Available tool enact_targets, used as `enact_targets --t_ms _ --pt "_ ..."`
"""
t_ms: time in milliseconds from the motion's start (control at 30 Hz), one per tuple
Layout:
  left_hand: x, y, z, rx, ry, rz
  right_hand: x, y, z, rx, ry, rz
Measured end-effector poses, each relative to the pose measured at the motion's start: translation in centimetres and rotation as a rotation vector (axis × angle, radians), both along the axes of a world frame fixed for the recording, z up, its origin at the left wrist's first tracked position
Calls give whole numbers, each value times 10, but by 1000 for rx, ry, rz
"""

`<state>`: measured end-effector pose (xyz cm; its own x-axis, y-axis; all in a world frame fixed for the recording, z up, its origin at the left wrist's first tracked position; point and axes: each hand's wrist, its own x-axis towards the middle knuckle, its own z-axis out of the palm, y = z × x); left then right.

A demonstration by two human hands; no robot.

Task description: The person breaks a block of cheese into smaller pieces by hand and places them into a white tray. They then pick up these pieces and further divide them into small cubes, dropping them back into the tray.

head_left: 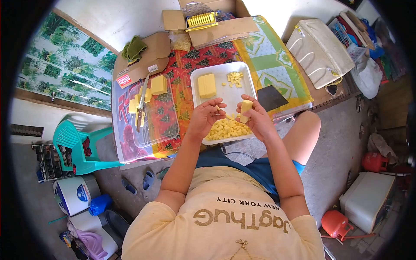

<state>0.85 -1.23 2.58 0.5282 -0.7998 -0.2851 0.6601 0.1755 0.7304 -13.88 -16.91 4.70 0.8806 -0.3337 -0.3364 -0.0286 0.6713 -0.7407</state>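
My right hand (259,122) is closed around a pale yellow cheese block (246,106) above the white tray (194,73). Beside it, my left hand (203,118) pinches a small cheese piece (218,108) between thumb and fingers. Under both hands, a heap of cheese cubes (227,130) fills the near end of the tray. A larger cheese slab (207,85) lies at the tray's far left, with a loose group of cubes (234,79) at the far right.
Left of the tray, a clear plastic tray (175,113) bears cheese blocks (159,85) and a knife (141,99). Behind stand a cardboard box (225,32) and a yellow-framed slicer (202,21). A dark flat board (271,98) lies to the right. A green chair (76,145) stands at the left.
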Motion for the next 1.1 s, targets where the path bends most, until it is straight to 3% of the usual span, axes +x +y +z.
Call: enact_targets --t_ms 200,267,567,767,1100 --pt "-3 -1 6 -42 85 10 0 -1 -2 26 -39 11" --pt "-2 0 2 -78 108 -16 1 0 -2 -93 -22 47" --pt "-14 -7 10 1 -19 -86 0 4 -2 -264 -42 94" --pt "-18 -9 11 110 -247 -188 -3 3 7 -350 21 129" --pt "-16 -5 12 64 -151 -212 -3 1 7 -310 -11 170"
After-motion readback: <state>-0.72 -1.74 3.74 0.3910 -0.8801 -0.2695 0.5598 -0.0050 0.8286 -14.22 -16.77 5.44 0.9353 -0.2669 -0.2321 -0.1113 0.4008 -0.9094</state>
